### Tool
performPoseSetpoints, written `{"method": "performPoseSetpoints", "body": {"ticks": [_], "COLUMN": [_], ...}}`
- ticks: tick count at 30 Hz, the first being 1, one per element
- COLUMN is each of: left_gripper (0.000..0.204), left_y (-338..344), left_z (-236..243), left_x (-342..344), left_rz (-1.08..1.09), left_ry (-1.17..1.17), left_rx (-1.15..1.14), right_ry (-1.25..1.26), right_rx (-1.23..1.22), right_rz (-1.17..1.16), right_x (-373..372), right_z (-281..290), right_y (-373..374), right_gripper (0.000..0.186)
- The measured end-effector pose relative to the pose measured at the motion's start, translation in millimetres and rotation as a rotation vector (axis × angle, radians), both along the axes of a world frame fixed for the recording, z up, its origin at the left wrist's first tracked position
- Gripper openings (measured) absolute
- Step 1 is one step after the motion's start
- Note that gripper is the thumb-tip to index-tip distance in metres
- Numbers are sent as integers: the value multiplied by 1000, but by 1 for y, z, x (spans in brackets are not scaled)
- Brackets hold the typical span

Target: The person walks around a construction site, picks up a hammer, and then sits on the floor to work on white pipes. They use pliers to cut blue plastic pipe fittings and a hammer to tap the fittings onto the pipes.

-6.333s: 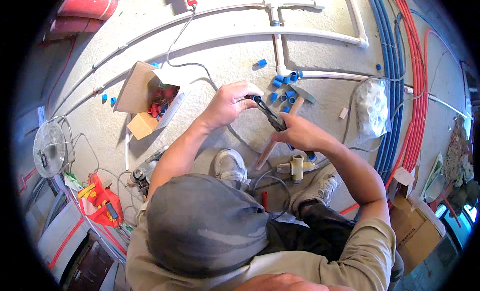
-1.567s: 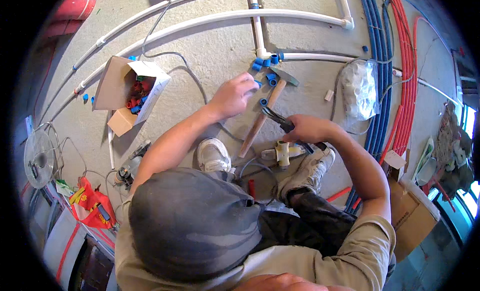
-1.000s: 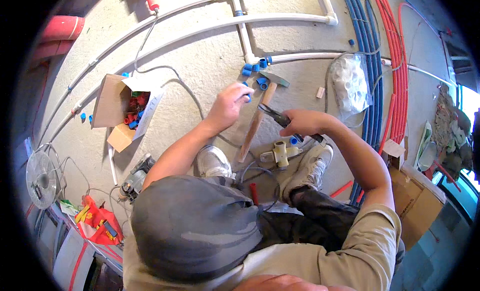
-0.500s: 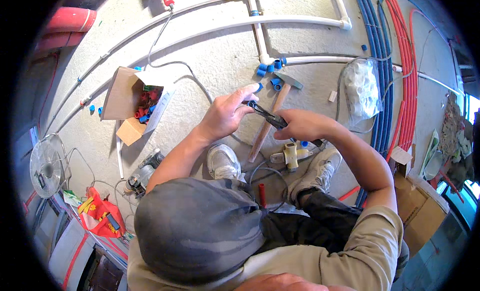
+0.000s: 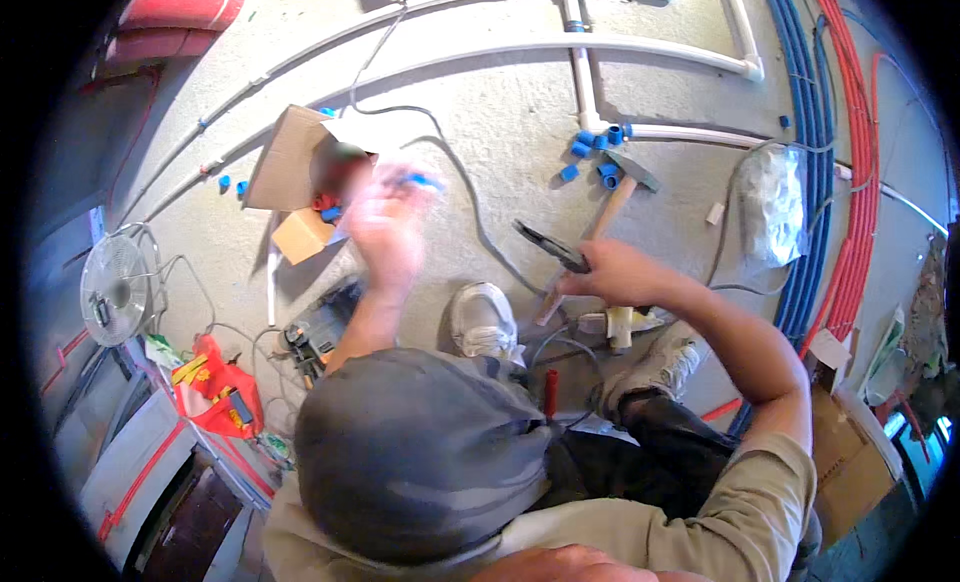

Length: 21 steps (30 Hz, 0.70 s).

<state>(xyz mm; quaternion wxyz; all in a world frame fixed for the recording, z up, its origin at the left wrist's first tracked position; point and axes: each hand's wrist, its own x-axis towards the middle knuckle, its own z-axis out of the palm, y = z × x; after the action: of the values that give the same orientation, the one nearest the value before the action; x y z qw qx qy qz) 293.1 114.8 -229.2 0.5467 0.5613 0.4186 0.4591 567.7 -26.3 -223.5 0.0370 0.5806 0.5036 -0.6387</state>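
Observation:
My left hand, smeared by motion, is beside the open cardboard box. A blue pipe fitting, also blurred, shows at its fingers and appears held. My right hand is closed around the handles of dark pliers, whose jaws point up and left with nothing visible in them. Red and blue fittings lie in the box, partly hidden by my left hand. Beyond the pliers, a hammer rests on the floor next to several loose blue fittings.
White pipes run across the far floor. Blue and red conduits pass along the right, beside a clear bag of white parts. A fan, power tool and red bag are at left. A grey cable crosses the middle.
My left hand has moved left, away from the pliers to the cardboard box. The blue fitting that was at the plier jaws is no longer there. My right hand still grips the pliers.

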Motion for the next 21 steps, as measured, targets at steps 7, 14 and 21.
{"method": "performPoseSetpoints", "body": {"ticks": [7, 14, 21], "left_gripper": [26, 31, 38], "left_y": [49, 10, 9], "left_z": [20, -59, -77], "left_x": [-64, 110, 122], "left_rz": [193, -640, -643], "left_ry": [1170, 737, 491], "left_rx": [575, 465, 212], "right_ry": [80, -5, 103], "right_rx": [-48, -231, -225], "right_rz": [69, 111, -304], "right_x": [-1, 4, 30], "right_z": [-13, -1, -5], "right_y": [-5, -4, -23], "right_gripper": [53, 47, 38]}}
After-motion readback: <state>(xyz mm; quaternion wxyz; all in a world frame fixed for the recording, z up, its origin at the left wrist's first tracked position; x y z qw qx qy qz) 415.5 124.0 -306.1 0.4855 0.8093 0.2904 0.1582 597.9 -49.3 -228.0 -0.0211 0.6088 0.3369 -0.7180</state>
